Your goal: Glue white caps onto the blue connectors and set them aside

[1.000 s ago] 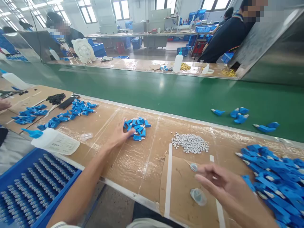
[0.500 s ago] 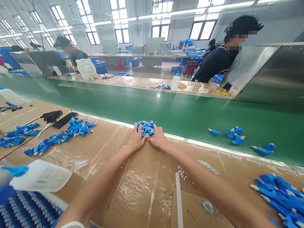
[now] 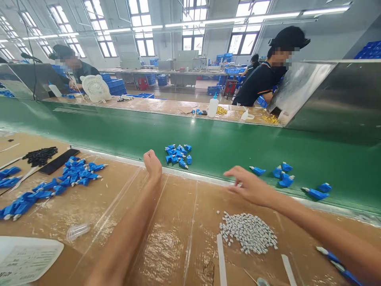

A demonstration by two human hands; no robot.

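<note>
A loose cluster of blue plastic pieces with whitish tips (image 3: 178,154) lies on the green conveyor belt, just past its near edge. My left hand (image 3: 152,163) is to the left of this cluster, apart from it; its fingers are bent away from view and mostly hidden. To the right of the cluster, my right hand (image 3: 248,186) hovers over the belt's near edge with its fingers apart and nothing in them. Below that hand, a heap of small grey-white pieces (image 3: 248,232) rests on the brown work surface.
More blue pieces (image 3: 80,171) lie at left beside a black bar (image 3: 59,161) and a black heap (image 3: 41,156). Several blue pieces (image 3: 286,180) sit on the belt (image 3: 119,131) at right. A white bottle (image 3: 26,258) is near left. A co-worker (image 3: 256,81) leans beyond the belt.
Both hands have let go of the blue pieces and parted, left hand leftward, right hand rightward. The cluster has moved from the table edge onto the belt and spread out.
</note>
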